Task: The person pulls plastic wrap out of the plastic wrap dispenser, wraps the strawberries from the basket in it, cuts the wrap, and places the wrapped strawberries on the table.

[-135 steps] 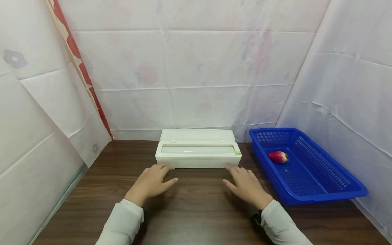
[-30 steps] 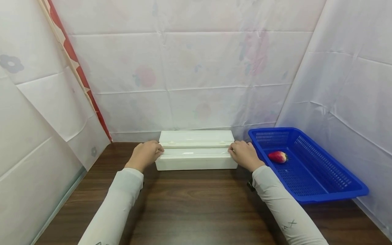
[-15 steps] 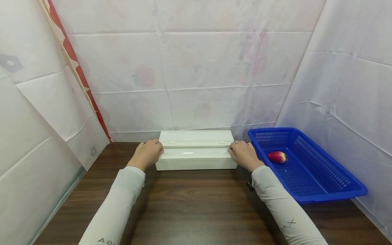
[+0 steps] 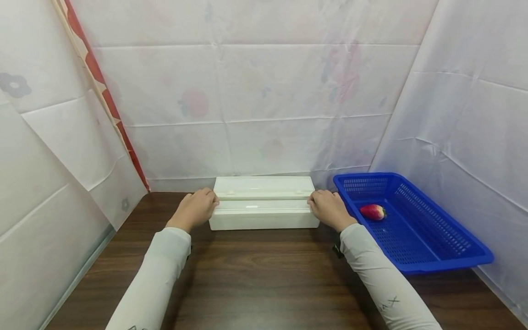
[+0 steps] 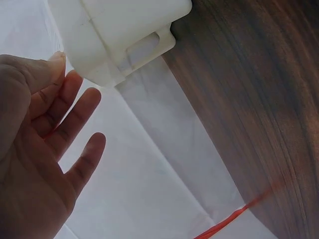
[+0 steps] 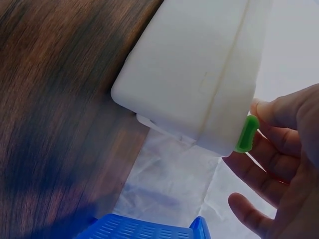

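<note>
A long white plastic wrap dispenser [image 4: 264,220] lies on the table by the back wall, its lid [image 4: 264,185] raised at the rear. My left hand [image 4: 195,208] pinches at the upper left end; in the left wrist view thin, clear plastic wrap [image 5: 52,22] shows by the thumb, the other fingers [image 5: 92,149] spread loosely. On the opposite end my right hand [image 4: 329,210] pinches in the same way. The right wrist view shows its thumb and index at the top edge, right by a green slide cutter [image 6: 247,134]. That cutter is hidden in the head view.
A blue plastic basket [image 4: 449,266] stands right of the dispenser, close to my right forearm. Inside it lies a red and white strawberry [image 4: 373,212]. White sheeting [image 4: 264,91] hangs around the dark wooden table [image 4: 260,284].
From lying open before the dispenser, both hands have moved forward to pinch at its two upper ends. Over the last second they have stayed almost still.
</note>
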Tool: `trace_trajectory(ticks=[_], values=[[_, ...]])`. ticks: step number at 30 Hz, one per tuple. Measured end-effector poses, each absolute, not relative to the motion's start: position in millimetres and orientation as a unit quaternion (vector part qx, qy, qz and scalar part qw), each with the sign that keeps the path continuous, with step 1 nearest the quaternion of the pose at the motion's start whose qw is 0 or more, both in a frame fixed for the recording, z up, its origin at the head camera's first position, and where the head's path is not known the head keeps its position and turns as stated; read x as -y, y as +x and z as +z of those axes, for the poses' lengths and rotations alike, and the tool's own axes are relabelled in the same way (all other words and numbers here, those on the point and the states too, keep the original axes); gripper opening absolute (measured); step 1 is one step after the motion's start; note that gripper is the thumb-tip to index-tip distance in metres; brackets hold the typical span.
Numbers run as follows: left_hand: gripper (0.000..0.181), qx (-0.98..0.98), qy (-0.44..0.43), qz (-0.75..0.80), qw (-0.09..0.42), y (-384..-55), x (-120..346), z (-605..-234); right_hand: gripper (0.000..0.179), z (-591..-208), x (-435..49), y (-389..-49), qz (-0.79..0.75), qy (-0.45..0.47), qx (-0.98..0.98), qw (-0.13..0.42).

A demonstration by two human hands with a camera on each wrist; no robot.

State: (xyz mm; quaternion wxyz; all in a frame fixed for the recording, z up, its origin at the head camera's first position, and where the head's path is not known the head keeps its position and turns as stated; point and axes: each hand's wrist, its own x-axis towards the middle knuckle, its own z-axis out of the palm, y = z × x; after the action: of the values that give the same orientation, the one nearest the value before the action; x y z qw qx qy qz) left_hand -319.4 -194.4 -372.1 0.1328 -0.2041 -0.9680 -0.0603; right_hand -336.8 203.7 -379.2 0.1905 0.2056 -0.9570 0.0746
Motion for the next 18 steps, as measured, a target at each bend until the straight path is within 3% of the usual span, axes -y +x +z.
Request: trace_trajectory(ticks=[9,18], values=[[0.018,0.967,-0.183,-0.139,0.107,-319,196,-373,0.015,-380,-203,-337,0.13,0.197,0.955,0.178],[0.006,0.937,-0.219,-0.233,0.139,-323,200,-384,0.008,-387,-206,-342,0.196,0.225,0.941,0.161]])
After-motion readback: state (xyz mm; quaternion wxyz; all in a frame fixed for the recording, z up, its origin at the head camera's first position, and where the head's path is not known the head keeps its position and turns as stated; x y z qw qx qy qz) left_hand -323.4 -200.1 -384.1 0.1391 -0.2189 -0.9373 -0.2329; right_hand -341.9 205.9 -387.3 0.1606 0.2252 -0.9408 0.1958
